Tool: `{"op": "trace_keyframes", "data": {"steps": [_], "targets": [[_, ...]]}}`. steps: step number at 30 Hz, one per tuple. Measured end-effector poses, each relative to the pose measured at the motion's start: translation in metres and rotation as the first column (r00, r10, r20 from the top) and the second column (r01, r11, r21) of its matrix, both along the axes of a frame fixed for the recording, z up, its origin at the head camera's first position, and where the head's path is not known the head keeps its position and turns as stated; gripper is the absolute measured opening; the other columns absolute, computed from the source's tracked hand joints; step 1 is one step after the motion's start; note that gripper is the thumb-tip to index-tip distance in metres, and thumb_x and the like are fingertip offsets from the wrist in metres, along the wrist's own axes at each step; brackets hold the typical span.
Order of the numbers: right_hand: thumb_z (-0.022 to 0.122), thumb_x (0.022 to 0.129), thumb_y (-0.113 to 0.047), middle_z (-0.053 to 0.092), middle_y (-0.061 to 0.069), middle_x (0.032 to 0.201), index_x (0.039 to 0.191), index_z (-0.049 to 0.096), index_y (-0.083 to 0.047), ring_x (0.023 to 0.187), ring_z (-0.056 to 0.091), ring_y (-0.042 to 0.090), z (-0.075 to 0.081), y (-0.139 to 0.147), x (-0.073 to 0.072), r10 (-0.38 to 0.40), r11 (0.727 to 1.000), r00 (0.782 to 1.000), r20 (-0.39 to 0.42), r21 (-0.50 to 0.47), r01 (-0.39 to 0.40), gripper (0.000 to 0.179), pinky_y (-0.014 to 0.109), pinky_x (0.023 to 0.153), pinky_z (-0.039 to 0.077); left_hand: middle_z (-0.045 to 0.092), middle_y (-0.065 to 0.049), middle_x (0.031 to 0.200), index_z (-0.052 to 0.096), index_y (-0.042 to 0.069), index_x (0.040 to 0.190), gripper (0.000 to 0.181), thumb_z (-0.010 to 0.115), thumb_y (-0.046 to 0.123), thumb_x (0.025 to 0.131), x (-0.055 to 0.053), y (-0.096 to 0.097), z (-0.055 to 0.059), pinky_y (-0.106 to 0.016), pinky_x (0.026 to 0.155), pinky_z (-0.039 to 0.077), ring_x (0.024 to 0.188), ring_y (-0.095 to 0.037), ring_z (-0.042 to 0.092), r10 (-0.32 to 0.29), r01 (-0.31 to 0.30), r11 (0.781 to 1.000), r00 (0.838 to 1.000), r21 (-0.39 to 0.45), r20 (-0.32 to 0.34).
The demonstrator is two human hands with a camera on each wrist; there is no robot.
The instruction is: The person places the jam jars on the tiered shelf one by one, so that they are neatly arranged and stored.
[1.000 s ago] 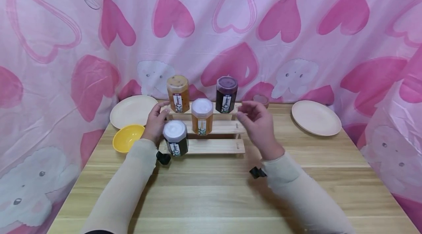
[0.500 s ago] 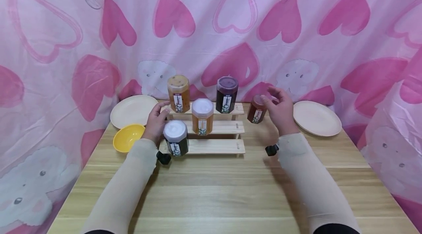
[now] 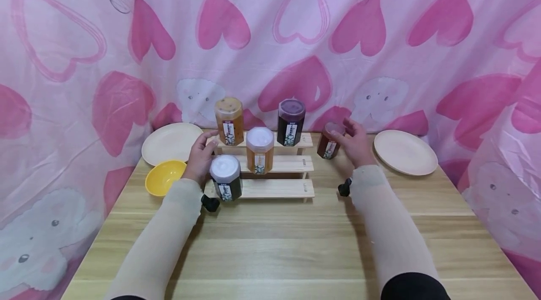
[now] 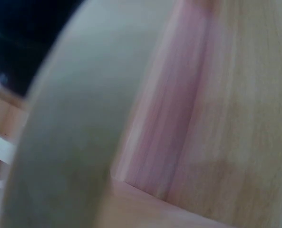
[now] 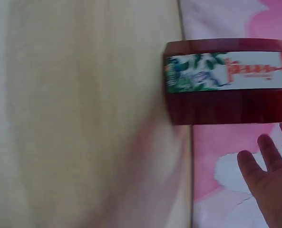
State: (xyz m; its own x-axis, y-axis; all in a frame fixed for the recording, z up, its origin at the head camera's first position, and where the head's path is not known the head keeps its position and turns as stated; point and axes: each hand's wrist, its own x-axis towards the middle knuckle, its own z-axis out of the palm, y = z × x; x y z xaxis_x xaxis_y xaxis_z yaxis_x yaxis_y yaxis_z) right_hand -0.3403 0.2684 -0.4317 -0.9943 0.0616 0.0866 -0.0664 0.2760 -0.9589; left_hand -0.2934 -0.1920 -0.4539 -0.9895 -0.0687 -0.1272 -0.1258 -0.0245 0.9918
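My left hand (image 3: 199,157) holds the left end of a stepped wooden rack (image 3: 291,188) by its top shelf, thumb and finger at the board's end. Two jars stand on that top shelf: an amber one (image 3: 229,121) at left and a dark purple one (image 3: 291,122) at right. On the middle step is an orange jar (image 3: 259,150) with a white lid; a dark jar (image 3: 226,178), also white-lidded, stands on the lowest. My right hand (image 3: 356,144) is beside a red jar (image 5: 226,107) right of the rack. Its fingers (image 5: 249,166) are spread apart from the jar's side.
A yellow bowl (image 3: 166,178) and a pale plate (image 3: 171,144) lie left of the rack. Another pale plate (image 3: 405,152) is at the table's far right. Behind the wooden table (image 3: 270,248) hangs a pink heart-patterned curtain (image 3: 270,18). A sleeve (image 4: 83,118) fills much of the left wrist view.
My right hand has moved right from the rack's end to the red jar, then slightly left toward it. The red jar has come into fuller view. My left hand stays in place.
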Motion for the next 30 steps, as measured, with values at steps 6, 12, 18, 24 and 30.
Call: {"op": "trace_keyframes", "data": {"steps": [6, 12, 18, 24, 30], "targets": [[0.078, 0.096, -0.017, 0.038, 0.027, 0.164, 0.164, 0.028, 0.0, 0.151, 0.037, 0.044, 0.003, -0.012, 0.009, 0.005, 1.0, 1.0, 0.0, 0.019, -0.005, 0.086, 0.057, 0.124, 0.031, 0.01, 0.015, 0.177, 0.053, 0.036, 0.148, 0.037, 0.05, 0.039, 0.111, 0.002, 0.0, 0.0, -0.064, 0.126, 0.021, 0.163, -0.029, 0.011, -0.001, 0.001, 1.0, 1.0, -0.017, 0.012], [0.082, 0.093, -0.019, 0.045, 0.024, 0.16, 0.164, 0.033, -0.004, 0.145, 0.046, 0.038, -0.029, -0.008, -0.016, -0.038, 0.999, 0.998, -0.052, 0.022, 0.039, 0.087, 0.051, 0.122, 0.037, 0.006, 0.011, 0.178, 0.053, 0.032, 0.15, 0.038, 0.049, 0.033, 0.112, 0.015, 0.004, 0.02, -0.064, 0.126, 0.02, 0.163, -0.03, 0.009, -0.006, 0.007, 1.0, 1.0, -0.01, 0.031], [0.081, 0.094, -0.021, 0.054, 0.024, 0.152, 0.159, 0.043, -0.004, 0.139, 0.052, 0.035, -0.032, -0.01, -0.015, -0.084, 0.995, 0.994, -0.062, 0.044, 0.087, 0.077, 0.049, 0.12, 0.04, 0.004, 0.013, 0.178, 0.053, 0.03, 0.15, 0.038, 0.049, 0.03, 0.112, 0.017, 0.005, 0.023, -0.063, 0.127, 0.019, 0.164, -0.029, 0.005, -0.012, 0.012, 1.0, 1.0, -0.002, 0.028], [0.083, 0.092, -0.023, 0.056, 0.02, 0.151, 0.158, 0.046, -0.007, 0.139, 0.053, 0.032, -0.032, -0.012, -0.01, -0.138, 0.989, 0.989, -0.045, 0.055, 0.14, 0.077, 0.048, 0.118, 0.042, 0.002, 0.011, 0.178, 0.054, 0.031, 0.149, 0.038, 0.05, 0.031, 0.111, 0.009, 0.003, 0.012, -0.065, 0.126, 0.018, 0.164, -0.029, 0.004, -0.011, 0.011, 1.0, 1.0, 0.001, 0.027], [0.085, 0.091, -0.029, 0.058, 0.017, 0.151, 0.155, 0.05, -0.01, 0.138, 0.054, 0.028, -0.028, -0.014, 0.0, -0.14, 0.988, 0.989, -0.05, 0.053, 0.143, 0.075, 0.046, 0.118, 0.043, 0.003, 0.017, 0.177, 0.054, 0.035, 0.148, 0.038, 0.05, 0.037, 0.111, -0.001, -0.001, -0.004, -0.066, 0.126, 0.019, 0.164, -0.027, 0.003, 0.003, -0.003, 1.0, 1.0, -0.013, 0.0]]}}
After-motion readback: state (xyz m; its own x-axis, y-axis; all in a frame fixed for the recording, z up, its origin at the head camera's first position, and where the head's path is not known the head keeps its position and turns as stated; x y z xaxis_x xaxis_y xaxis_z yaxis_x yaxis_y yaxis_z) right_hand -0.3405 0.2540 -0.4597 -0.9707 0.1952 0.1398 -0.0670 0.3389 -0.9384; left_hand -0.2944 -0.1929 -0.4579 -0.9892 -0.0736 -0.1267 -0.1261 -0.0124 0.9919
